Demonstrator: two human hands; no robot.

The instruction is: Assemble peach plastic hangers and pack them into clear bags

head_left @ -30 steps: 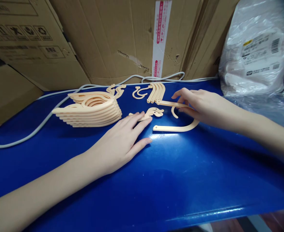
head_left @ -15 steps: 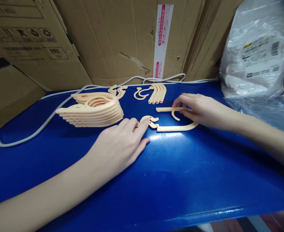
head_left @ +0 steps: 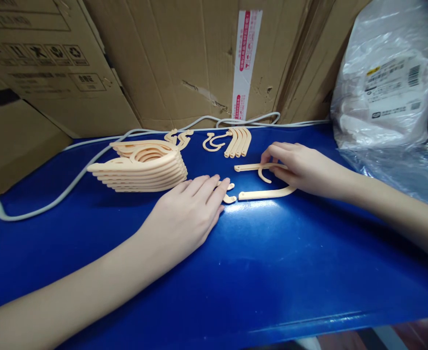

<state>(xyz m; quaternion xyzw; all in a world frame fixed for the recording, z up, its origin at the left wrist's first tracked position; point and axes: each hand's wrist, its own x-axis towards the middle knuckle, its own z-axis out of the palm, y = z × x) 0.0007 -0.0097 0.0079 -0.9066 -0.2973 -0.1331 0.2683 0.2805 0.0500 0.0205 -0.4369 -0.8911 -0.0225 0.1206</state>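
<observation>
My left hand (head_left: 188,209) lies palm down on the blue surface, fingers stretched out over small cream plastic hook pieces (head_left: 230,199) whose tips show past the fingertips. My right hand (head_left: 303,167) pinches a cream plastic folding hanger (head_left: 246,167) with thumb and fingers. The hanger's curved hook (head_left: 263,176) shows just left of the fingertips, and its lower arm (head_left: 263,195) stretches left toward my left hand. A narrow gap parts that arm's end from the hook pieces. The hand hides the hanger's right end.
Left of centre sits a stack of cream hangers (head_left: 144,172). Behind are loose hooks (head_left: 212,143) and several curved arms (head_left: 239,142). A pale cable (head_left: 71,187) runs along the cardboard boxes (head_left: 185,58). Clear plastic packaging (head_left: 389,97) stands at the right.
My left hand's fingers have straightened and flattened over the small hook pieces, covering more of them. The pieces have shifted slightly left, away from the lower arm. My right hand stays nearly still.
</observation>
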